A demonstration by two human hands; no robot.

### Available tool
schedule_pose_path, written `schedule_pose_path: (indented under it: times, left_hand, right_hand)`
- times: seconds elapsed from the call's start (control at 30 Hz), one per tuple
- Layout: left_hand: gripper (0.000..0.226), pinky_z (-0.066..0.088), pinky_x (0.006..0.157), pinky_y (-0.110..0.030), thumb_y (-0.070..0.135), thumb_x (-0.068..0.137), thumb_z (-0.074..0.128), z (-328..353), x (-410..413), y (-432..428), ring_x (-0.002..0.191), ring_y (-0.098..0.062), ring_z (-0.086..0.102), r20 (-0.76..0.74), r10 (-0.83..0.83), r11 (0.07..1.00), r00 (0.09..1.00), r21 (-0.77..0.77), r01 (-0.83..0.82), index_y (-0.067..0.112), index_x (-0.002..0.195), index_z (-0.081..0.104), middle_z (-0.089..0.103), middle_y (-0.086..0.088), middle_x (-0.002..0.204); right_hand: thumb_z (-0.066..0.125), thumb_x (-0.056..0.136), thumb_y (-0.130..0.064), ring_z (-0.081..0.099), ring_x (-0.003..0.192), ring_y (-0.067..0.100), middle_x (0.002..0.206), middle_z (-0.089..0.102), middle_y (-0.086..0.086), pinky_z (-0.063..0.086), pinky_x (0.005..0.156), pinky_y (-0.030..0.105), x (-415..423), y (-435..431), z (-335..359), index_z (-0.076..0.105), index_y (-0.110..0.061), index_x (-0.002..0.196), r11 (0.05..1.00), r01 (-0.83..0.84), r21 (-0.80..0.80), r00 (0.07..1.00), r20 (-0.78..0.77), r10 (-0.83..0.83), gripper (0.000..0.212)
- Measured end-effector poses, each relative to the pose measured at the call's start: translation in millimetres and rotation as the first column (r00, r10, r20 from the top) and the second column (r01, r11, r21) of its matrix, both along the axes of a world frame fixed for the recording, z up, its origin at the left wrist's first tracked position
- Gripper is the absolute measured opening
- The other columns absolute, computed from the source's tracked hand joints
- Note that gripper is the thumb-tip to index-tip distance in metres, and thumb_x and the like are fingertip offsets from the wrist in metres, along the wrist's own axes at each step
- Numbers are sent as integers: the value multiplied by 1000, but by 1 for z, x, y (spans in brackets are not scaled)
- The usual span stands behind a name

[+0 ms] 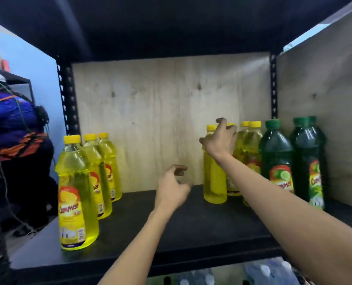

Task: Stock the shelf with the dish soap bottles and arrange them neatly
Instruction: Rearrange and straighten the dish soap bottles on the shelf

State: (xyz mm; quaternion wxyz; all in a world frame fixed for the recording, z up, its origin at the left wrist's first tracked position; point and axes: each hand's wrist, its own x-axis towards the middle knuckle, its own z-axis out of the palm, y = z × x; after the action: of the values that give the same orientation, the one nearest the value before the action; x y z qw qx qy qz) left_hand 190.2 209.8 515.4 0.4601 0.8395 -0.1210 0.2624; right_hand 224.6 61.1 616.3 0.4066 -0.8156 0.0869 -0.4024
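Note:
Three yellow dish soap bottles (76,192) stand in a row front to back at the left of the black shelf board (191,223). On the right stand several more yellow bottles (251,149) and two dark green ones (275,157). My right hand (220,140) hovers with arched, spread fingers around the top of the nearest right-side yellow bottle (214,182); its neck is hidden behind my hand, and no firm grip shows. My left hand (174,186) hangs above the middle of the shelf, fingers loosely curled, holding nothing.
A plywood back panel (160,120) and a side panel (325,99) close the bay. Black perforated uprights (66,95) frame it. A person in a blue and orange top (17,130) stands at the left. Wrapped water bottles (263,272) sit on the shelf below.

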Motion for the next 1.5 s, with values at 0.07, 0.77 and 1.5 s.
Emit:
schedule_pose_path:
  times: [0.07,0.77,1.5]
  left_hand:
    - [42,47,68,-20,23,74,76,-2,27,-23,90,-9,65,-136,-88,992,987,-98,75,35,109,56,64,9,106]
    - [86,48,104,-45,35,78,82,-22,60,-71,126,-27,54,-277,-237,971,931,-88,221,19,141,26,54,-5,137]
    - [108,42,108,-45,25,75,84,-25,75,15,131,-33,47,-116,193,978,974,98,-182,9,152,11,42,-14,142]
  right_hand:
    - [81,74,-27,48,127,39,138,47,18,46,100,42,14,-15,-2,43,-16,140,996,-69,47,995,-63,72,76]
    - [88,55,-61,60,88,20,104,55,5,48,60,29,16,-36,7,43,-14,121,950,-313,-20,911,-288,294,92]
    - [89,54,-57,66,104,27,107,72,9,57,86,37,57,72,2,73,-12,104,905,-416,89,903,-77,422,69]
